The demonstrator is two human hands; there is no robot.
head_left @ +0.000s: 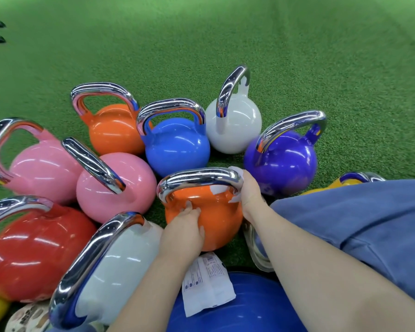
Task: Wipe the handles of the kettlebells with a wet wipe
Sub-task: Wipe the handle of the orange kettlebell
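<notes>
An orange kettlebell (pixel 216 216) with a chrome handle (pixel 197 179) stands on the turf just in front of me. My right hand (pixel 250 195) grips the handle's right corner with a white wet wipe (pixel 236 171) wrapped under its fingers. My left hand (pixel 185 226) rests on the orange body with the fingers spread against it. Around it stand several more kettlebells: blue (pixel 177 149), white (pixel 235 123), purple (pixel 283 161), another orange one (pixel 113 130), two pink ones (pixel 115 185), red (pixel 34 250) and a white one lying close (pixel 120 267).
A white wet-wipe packet (pixel 206 286) lies on a blue ball (pixel 244 307) under my arms. My blue-clad knee (pixel 369 226) is at the right, with a yellow kettlebell (pixel 343 182) behind it. Green turf (pixel 201 44) stretches away beyond the cluster.
</notes>
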